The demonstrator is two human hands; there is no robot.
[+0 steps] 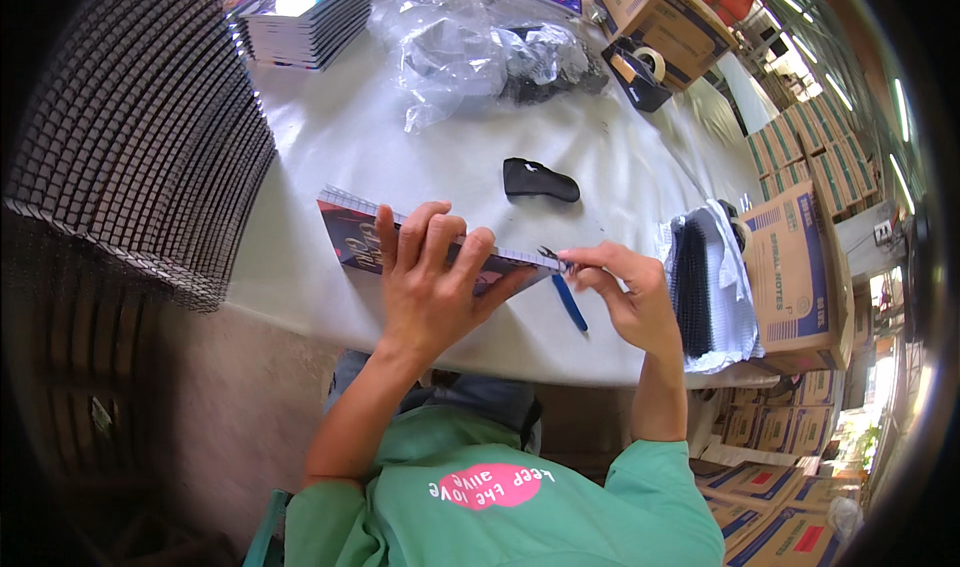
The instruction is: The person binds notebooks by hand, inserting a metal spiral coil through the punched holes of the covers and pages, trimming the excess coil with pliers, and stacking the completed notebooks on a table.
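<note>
My left hand [432,267] grips a spiral notebook [352,239] with a dark, colourful cover, tilted up on its edge, spine side up, near the table's front edge. Its fingers are spread over the spine while the thumb lies along the cover. At the right end of the spine, my right hand [625,285] closes on small pliers [570,303] with a blue handle and dark jaws. The jaws are beside the spine's end; whether they grip the wire cannot be made out. Beyond the notebook lies a small black object [540,181] of unclear kind.
A tall stack of spiral-bound notebooks [150,137] stands at left, another notebook stack [305,27] behind it. Clear plastic bags [440,47] lie at the back, near a tape dispenser [638,75]. Black coils [690,287] in white wrapping and a cardboard box [795,277] are at right.
</note>
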